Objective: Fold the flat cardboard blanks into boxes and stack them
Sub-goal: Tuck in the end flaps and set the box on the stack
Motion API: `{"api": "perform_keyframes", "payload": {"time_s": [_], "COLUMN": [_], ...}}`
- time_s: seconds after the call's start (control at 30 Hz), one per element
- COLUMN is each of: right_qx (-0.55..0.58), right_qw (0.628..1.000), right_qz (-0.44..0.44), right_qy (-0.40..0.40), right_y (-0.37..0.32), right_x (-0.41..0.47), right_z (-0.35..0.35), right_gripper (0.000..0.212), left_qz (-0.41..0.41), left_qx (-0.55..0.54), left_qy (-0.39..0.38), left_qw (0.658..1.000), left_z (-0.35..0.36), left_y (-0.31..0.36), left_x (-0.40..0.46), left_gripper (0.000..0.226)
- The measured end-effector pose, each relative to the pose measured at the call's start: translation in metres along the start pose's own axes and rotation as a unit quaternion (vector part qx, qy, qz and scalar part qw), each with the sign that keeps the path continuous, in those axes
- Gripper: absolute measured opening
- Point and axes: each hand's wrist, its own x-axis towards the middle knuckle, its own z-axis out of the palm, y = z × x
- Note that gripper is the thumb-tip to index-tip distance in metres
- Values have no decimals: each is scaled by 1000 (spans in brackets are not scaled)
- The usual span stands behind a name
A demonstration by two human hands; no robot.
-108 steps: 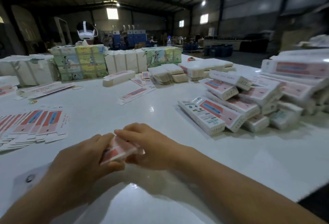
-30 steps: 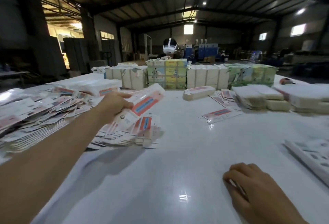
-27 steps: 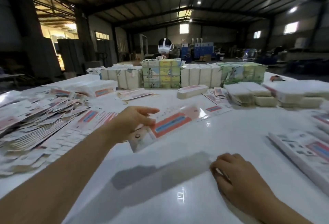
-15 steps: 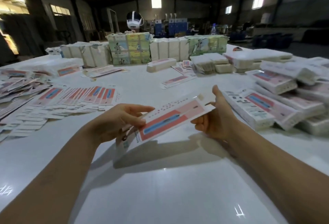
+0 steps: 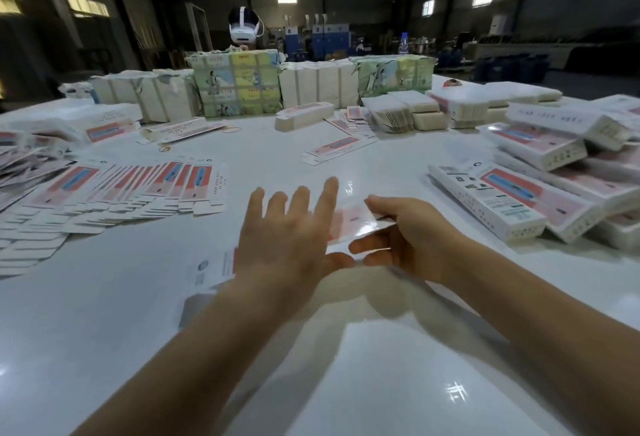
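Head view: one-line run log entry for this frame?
blank: flat, above table | left hand: fingers spread over it | right hand: pinching far end | step: folding not started

One flat cardboard blank point(image 5: 349, 226), pink and white with small print, lies low over the tabletop point(image 5: 138, 297) between the hands, its middle hidden. More flat blanks point(image 5: 138, 186) are fanned out overlapping on the left (red and blue panels face up). Folded boxes point(image 5: 554, 189), long and white with pink faces, are piled on the right.
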Motion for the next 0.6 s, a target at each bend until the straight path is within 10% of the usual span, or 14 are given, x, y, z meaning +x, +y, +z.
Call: {"api": "perform_keyframes", "payload": {"time_s": [0.2, 0.33, 0.47, 0.6], "right_qx": [-87, -62, -276, -397], "right_qw": [992, 993, 863, 810], "right_qz": [-4, -96, -377, -396], "right_qy": [-93, 27, 190, 172], "right_y": [0, 0, 9, 22], "right_x": [-4, -5, -10, -9], "right_z": [3, 5, 6, 13], "right_gripper": [35, 28, 15, 19], "left_qz": [-30, -95, -136, -127], "left_qx": [-236, -216, -207, -215], "left_qy": [-92, -49, -52, -63], "left_qw": [967, 971, 968, 966], "left_z": [-1, -7, -4, -1], "left_y": [-28, -38, -37, -28], "left_x": [-5, -2, -2, -4], "left_gripper": [88, 76, 61, 64]}}
